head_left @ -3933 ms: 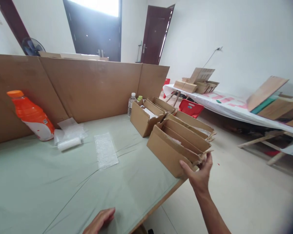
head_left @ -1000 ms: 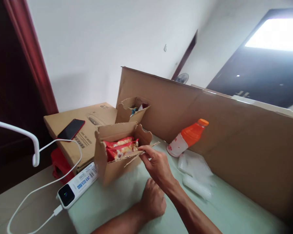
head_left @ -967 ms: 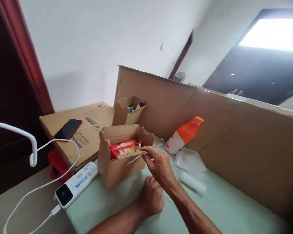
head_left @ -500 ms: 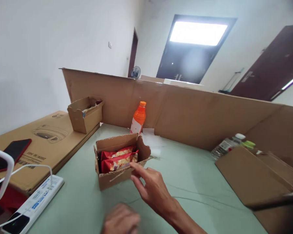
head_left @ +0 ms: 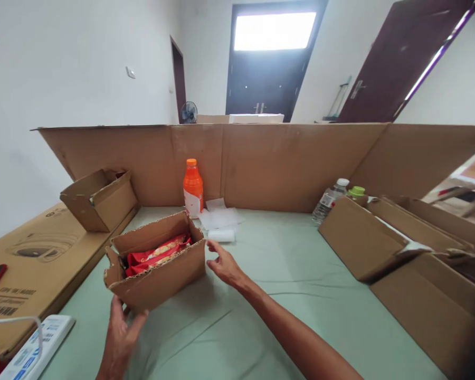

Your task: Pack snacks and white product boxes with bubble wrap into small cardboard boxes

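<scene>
Both hands spread wide, flanking the open box of red packets: left hand near corner, right hand right end. Light, thin-walled; best gripped at both ends.

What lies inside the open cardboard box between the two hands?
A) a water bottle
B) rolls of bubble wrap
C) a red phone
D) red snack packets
D: red snack packets show inside the open cardboard box, which sits between the left hand and the right hand.
</scene>
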### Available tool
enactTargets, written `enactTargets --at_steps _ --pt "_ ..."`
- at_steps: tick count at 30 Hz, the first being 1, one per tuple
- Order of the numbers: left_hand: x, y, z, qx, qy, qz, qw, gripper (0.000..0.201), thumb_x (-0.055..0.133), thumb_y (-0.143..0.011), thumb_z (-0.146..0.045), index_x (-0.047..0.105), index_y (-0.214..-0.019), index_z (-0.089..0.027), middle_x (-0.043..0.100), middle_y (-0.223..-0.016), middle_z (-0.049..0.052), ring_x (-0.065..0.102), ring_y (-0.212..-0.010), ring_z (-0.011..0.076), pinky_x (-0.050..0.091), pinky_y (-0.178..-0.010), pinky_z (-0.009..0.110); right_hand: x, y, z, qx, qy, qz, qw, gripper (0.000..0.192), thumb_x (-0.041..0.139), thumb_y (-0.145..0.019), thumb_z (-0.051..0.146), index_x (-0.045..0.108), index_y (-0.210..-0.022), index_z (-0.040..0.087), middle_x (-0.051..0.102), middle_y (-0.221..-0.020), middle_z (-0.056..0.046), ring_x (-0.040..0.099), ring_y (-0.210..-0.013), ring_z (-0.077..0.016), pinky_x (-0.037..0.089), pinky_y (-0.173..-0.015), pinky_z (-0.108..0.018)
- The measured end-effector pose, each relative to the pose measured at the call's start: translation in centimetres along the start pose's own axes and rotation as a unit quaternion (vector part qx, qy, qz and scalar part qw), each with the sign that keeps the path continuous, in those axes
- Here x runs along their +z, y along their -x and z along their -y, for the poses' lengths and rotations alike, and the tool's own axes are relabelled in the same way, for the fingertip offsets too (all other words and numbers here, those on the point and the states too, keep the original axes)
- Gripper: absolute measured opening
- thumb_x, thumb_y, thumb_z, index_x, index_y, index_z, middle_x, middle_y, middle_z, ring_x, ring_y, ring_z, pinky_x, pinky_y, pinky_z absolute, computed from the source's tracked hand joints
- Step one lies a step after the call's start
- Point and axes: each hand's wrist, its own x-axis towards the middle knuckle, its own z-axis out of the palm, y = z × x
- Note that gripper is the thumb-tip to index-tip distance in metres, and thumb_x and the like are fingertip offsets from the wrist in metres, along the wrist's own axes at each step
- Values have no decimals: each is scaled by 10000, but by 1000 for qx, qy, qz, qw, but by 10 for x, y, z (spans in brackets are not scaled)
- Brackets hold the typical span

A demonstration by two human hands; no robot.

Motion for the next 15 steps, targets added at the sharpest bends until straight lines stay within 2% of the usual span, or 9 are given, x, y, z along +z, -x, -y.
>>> enactTargets --at_steps 2,4,6,8,11,13,15 --pt "2 -3 3 -12 8 -4 1000 775 735 -739 -462 412 -1407 -240 555 -1334 96 594 -1194 314 504 -1025 477 10 8 -1 -23 -14 30 999 665 572 -688 90 560 -1340 218 651 -1319 -91 632 -1115 -232 540 -804 -311" --pt "4 2 9 -25 7 -14 1000 753 759 -700 -481 458 -1341 -226 589 -1282 93 613 -1164 316 526 -991 462 7 31 -4 -51 -20 34 998 663 587 -707 120 544 -1360 227 642 -1328 -83 630 -1110 -234 539 -835 -322" --pt "9 14 19 -41 -2 -6 999 673 757 -691 -497 510 -1250 -216 642 -1193 93 642 -1111 319 546 -948 458 -6 66 -12 -59 -8 10 998 613 582 -761 176 534 -1370 233 642 -1319 -87 644 -1062 -233 547 -827 -330" --pt "21 31 28 -47 -31 20 998 529 723 -716 -501 565 -1132 -216 687 -1089 91 672 -1036 320 560 -900 457 -26 106 -25 -34 16 -39 999 515 571 -817 255 567 -1332 243 681 -1234 -89 671 -940 -226 563 -733 -313" --pt "51 49 29 -9 -88 100 991 381 669 -754 -467 615 -1025 -205 712 -999 106 687 -977 329 563 -874 472 -59 156 -43 34 57 -134 989 360 551 -864 397 656 -1164 227 730 -989 -94 676 -764 -228 543 -552 -281" --pt "78 48 19 37 -99 162 981 435 665 -738 -425 622 -1094 -177 706 -1066 142 664 -1054 354 537 -935 507 -76 175 -51 76 83 -179 977 289 554 -862 448 680 -984 218 719 -838 -76 677 -715 -230 532 -515 -268" --pt "105 37 4 79 -84 205 972 557 660 -722 -366 582 -1229 -149 665 -1210 178 610 -1178 369 483 -1022 536 -88 182 -54 106 97 -207 968 264 569 -847 457 666 -885 214 712 -780 -60 687 -702 -228 542 -531 -263"
